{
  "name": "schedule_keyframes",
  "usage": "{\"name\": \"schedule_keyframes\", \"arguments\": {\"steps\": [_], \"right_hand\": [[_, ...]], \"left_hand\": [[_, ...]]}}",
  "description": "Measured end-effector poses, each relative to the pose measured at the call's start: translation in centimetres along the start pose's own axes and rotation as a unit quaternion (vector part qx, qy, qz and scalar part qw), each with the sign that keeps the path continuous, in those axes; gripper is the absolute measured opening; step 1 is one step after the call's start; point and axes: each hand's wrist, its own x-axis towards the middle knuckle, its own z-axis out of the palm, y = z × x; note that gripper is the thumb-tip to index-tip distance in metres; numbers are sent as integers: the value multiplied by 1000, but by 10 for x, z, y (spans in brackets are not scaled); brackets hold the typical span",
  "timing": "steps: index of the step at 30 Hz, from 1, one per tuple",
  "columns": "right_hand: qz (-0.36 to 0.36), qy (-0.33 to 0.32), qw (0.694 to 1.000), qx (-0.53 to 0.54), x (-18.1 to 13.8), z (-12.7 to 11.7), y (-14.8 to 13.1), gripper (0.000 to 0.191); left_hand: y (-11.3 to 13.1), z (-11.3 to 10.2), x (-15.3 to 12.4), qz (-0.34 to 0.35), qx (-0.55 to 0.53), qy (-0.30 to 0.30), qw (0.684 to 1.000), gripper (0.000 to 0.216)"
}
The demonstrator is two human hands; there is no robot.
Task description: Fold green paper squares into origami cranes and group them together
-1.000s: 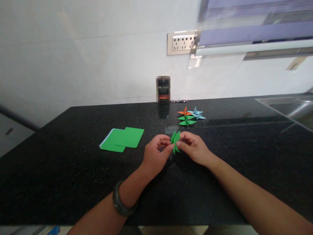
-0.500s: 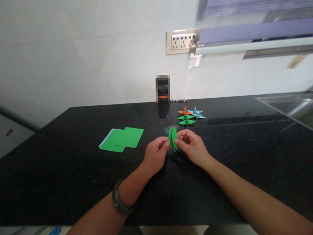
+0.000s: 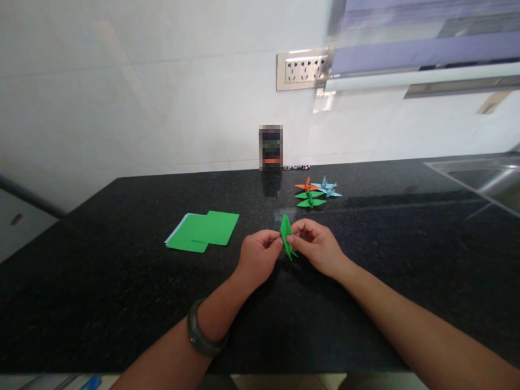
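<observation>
Between my two hands a folded piece of green origami paper [image 3: 286, 230] stands on edge, its pointed ends up and down. My left hand [image 3: 260, 254] pinches its left side with thumb and fingertips. From the right, my right hand [image 3: 319, 245] grips it between thumb and fingers, which partly hide the folds. Just beyond lie several folded paper cranes: green cranes [image 3: 311, 201], an orange crane [image 3: 307, 186] and light blue cranes [image 3: 328, 188]. Flat to the left is a stack of square paper sheets [image 3: 203, 232], green on top with pale blue edges showing underneath.
The black speckled countertop [image 3: 122, 281] runs back to a white tiled wall. A blurred-out upright dark object [image 3: 271, 147] stands against the wall, beside a patterned strip [image 3: 296, 167]. At far right is a metal sink [image 3: 487, 181]. A socket panel [image 3: 303, 70] is on the wall.
The green paper's upper points, spread apart before, now lie together as one. Both hands have dropped slightly with it. The sheets and the cranes have stayed where they were.
</observation>
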Motion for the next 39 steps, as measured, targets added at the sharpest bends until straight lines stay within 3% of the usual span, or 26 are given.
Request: {"name": "schedule_keyframes", "arguments": {"steps": [6, 15, 19, 25, 31, 39], "right_hand": [[27, 18, 997, -63, -3, 0, -2, 11], [36, 81, 992, -91, -3, 3, -1, 11], [14, 58, 993, -105, -3, 1, -4, 13], [20, 16, 999, -42, -5, 1, -3, 20], [-91, 21, 977, -192, -10, 3, -5, 9], [-134, 24, 971, -198, -9, 4, -10, 7]], "left_hand": [[0, -1, 1, -2, 22, -16, 1000, 18], [2, 6, -1, -64, -116, -20, 991, 21], [-2, 4, 1, -69, -130, 2, 989, 20], [-2, 4, 4, -89, -221, 21, 971, 16], [1, 5, 4, -107, -316, 26, 942, 18], [4, 5, 2, -129, -315, -22, 940, 20]]}}
